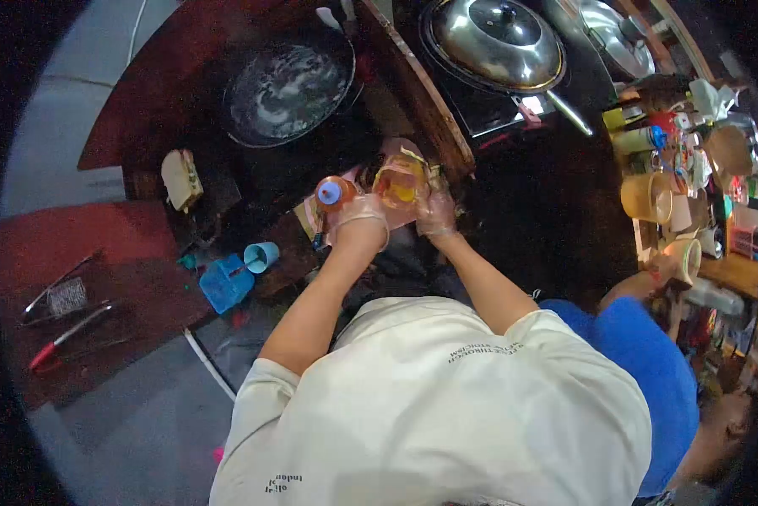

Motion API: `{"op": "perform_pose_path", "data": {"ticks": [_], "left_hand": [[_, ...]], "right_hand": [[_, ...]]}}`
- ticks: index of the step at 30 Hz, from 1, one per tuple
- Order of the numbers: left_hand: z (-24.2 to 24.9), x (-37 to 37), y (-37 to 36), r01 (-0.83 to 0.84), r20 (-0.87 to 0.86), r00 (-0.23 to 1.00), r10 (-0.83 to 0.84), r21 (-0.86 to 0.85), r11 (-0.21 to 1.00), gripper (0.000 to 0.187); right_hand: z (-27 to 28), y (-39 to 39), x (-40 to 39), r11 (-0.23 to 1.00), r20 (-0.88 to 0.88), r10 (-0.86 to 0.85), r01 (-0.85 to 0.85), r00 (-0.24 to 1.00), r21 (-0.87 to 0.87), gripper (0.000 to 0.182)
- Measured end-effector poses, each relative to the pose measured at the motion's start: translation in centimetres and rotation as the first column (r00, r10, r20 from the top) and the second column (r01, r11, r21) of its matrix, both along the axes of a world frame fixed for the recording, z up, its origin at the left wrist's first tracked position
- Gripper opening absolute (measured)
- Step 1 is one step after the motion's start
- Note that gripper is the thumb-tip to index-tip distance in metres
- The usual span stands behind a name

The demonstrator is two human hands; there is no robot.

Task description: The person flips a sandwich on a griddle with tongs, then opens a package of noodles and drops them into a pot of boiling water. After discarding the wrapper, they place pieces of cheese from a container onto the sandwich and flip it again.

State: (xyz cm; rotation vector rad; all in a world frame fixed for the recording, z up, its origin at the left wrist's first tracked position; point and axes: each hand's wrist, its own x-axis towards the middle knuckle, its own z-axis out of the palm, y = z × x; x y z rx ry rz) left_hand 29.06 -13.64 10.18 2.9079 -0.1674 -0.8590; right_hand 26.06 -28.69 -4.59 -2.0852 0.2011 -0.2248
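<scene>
Both my hands wear clear plastic gloves and come together at the counter in front of me. Between them is a clear container with yellow contents (pixel 398 182), gripped from both sides. My left hand (pixel 359 216) is closed at its left side, fingers partly hidden. My right hand (pixel 435 211) is closed around its right side. An orange bottle with a lilac cap (pixel 334 193) stands close beside my left hand, overlapping it in this view. A pale pink surface shows beneath the hands.
Ahead lies a dark pan (pixel 290 91) with whitish residue; a lidded metal pan (pixel 494 42) sits beyond a wooden divider (pixel 421 80). A sandwich (pixel 181 180), blue cup (pixel 261 256), blue holder (pixel 226 284) and red-handled tool (pixel 48 353) are left. A person in blue (pixel 649 379) is right.
</scene>
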Motion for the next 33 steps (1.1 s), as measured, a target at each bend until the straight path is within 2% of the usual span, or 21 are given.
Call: {"op": "perform_pose_path", "data": {"ticks": [4,6,7,8,9,10,11,13,14,17,19,20,21,23,25,26,28,29,31,32,33], "left_hand": [[-1.8,-0.7,1.6,0.032,0.11,0.994,-0.024,-0.066,0.997,0.021],[-4.8,-1.2,2.6,0.078,0.061,0.995,-0.074,-0.074,0.994,0.02],[-5.1,-1.2,2.7,0.139,0.015,0.99,-0.139,-0.081,0.987,0.02],[-5.3,-1.8,2.9,0.129,0.02,0.992,-0.128,-0.085,0.988,0.02],[-4.6,-3.0,2.9,0.005,0.135,0.99,0.047,-0.36,0.933,0.02],[-4.1,-4.0,2.9,-0.073,0.196,0.95,0.242,-0.616,0.785,0.02],[-5.0,-4.6,2.7,-0.075,0.203,0.946,0.252,-0.62,0.781,0.02],[-7.0,-5.5,1.9,-0.432,-0.153,0.799,0.582,-0.819,0.377,0.021],[-7.1,-5.7,1.8,-0.427,-0.146,0.793,0.591,-0.826,0.369,0.021],[-4.5,-5.5,1.7,-0.577,-0.322,0.66,0.679,-0.795,0.185,0.025],[-2.6,-5.5,2.2,-0.63,-0.511,0.575,0.639,-0.775,-0.052,0.024],[-1.7,-5.5,2.3,-0.62,-0.506,0.563,0.653,-0.781,-0.071,0.024],[-0.7,-5.5,2.4,-0.651,-0.549,0.518,0.656,-0.75,-0.114,0.025],[1.2,-5.8,3.2,-0.67,-0.589,0.463,0.662,-0.722,-0.173,0.025],[2.8,-6.4,4.8,-0.704,-0.761,0.425,0.49,-0.618,-0.35,0.029],[3.7,-6.8,5.8,-0.693,-0.755,0.422,0.501,-0.625,-0.359,0.029],[5.3,-7.9,8.5,-0.646,-0.835,0.43,0.344,-0.551,-0.528,0.034],[5.5,-8.4,10.5,-0.632,-0.84,0.43,0.332,-0.542,-0.554,0.035],[6.2,-8.9,15.9,-0.535,-0.792,0.455,0.407,-0.609,-0.586,0.034],[6.7,-9.1,18.8,-0.461,-0.755,0.477,0.45,-0.651,-0.603,0.033],[7.2,-8.8,21.8,-0.397,-0.634,0.468,0.616,-0.774,-0.494,0.031]], "right_hand": [[0.4,0.3,0.4,0.994,0.039,0.023,-0.027,0.999,0.107,0.039],[2.0,0.9,0.6,0.987,0.162,-0.118,0.097,0.98,0.132,0.025],[1.6,0.8,0.6,0.988,0.167,-0.107,0.086,0.98,0.128,0.025],[1.2,0.6,0.7,0.973,0.039,-0.105,0.094,0.994,0.213,0.026],[0.8,0.5,0.7,0.95,-0.089,-0.091,0.114,0.992,0.292,0.028],[0.8,0.4,0.9,0.952,-0.082,-0.082,0.103,0.993,0.289,0.028],[0.7,0.4,1.3,0.951,-0.101,-0.081,0.107,0.992,0.289,0.028],[2.8,0.8,1.7,0.946,-0.069,-0.098,0.114,0.993,0.303,0.026],[3.5,1.0,1.9,0.948,-0.058,-0.085,0.099,0.995,0.301,0.026],[5.9,1.6,2.6,0.921,0.058,-0.083,0.054,0.995,0.386,0.025],[7.1,1.6,3.0,0.947,0.063,-0.063,0.04,0.996,0.319,0.024],[7.4,1.5,3.3,0.966,0.059,-0.068,0.051,0.996,0.252,0.023],[7.7,1.6,3.9,0.958,0.143,-0.066,0.023,0.988,0.284,0.023],[8.3,1.5,4.1,0.927,0.098,-0.059,0.018,0.993,0.375,0.027],[8.5,1.6,4.5,0.868,0.064,-0.086,0.043,0.994,0.495,0.03],[8.9,1.4,4.7,0.866,0.071,-0.069,0.025,0.995,0.5,0.03],[9.6,1.1,4.4,0.883,0.039,-0.038,0.015,0.999,0.469,0.027],[6.9,-0.4,4.6,0.983,0.118,0.075,-0.094,0.99,0.158,0.025],[5.6,-1.0,3.8,0.978,0.133,0.179,-0.191,0.975,0.08,0.026],[6.8,-0.7,3.1,0.951,0.069,0.174,-0.186,0.982,0.249,0.029],[8.2,-0.3,2.4,0.9,0.005,0.164,-0.152,0.986,0.408,0.032]]}}
